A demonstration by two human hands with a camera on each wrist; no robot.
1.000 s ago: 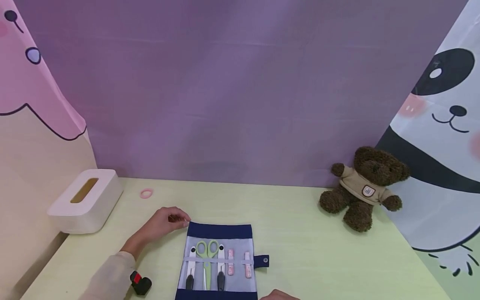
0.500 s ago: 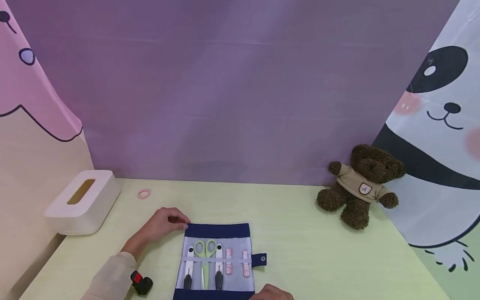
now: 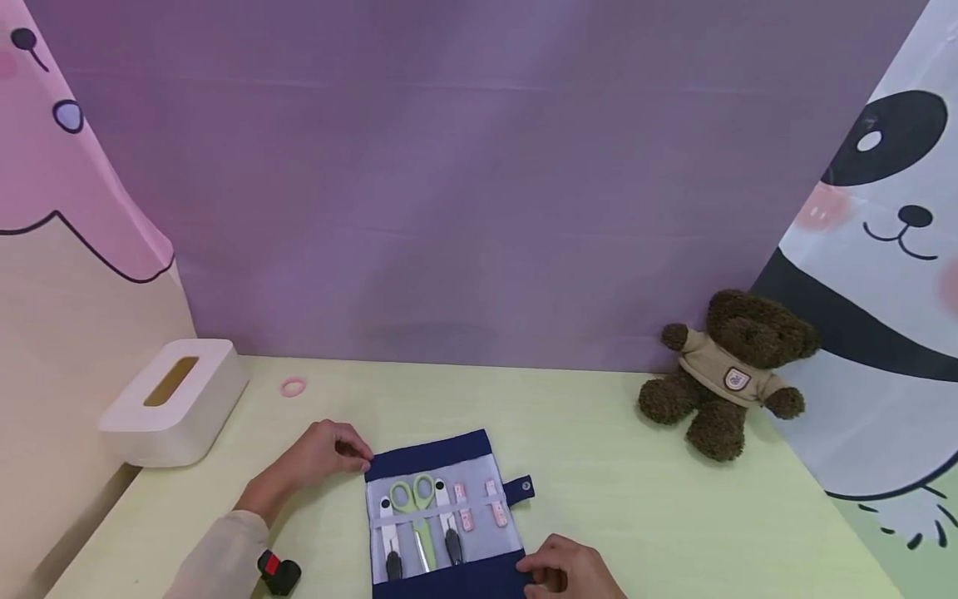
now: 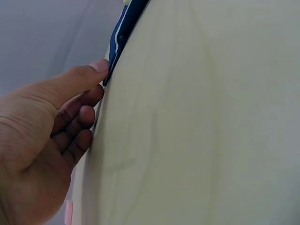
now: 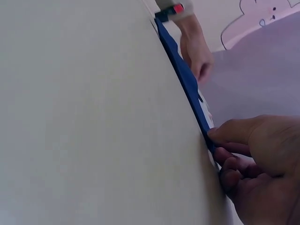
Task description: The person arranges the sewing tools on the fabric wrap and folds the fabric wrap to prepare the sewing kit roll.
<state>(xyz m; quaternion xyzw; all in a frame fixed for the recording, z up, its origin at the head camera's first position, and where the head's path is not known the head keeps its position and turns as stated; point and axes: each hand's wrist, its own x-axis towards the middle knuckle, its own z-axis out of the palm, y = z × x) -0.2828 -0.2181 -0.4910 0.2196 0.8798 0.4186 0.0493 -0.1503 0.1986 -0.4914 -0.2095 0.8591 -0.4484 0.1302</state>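
An unrolled navy and grey cloth case lies slightly turned on the table. Under its elastic strap sit green-handled scissors, two white tools with dark ends and two pink pieces. The left hand pinches the case's far left corner; in the left wrist view that hand has thumb and forefinger on the navy edge. At the near right corner the right hand pinches the cloth, and the right wrist view shows this hand gripping the navy border.
A white tissue box stands at the left, with a pink ring to its right. A brown teddy bear sits at the back right. On the left wrist is a black device. A purple backdrop hangs behind the table.
The right hand has come further into view and taken hold of the near right corner. The case has turned counter-clockwise, its right side shifting away. The left hand has kept its corner.
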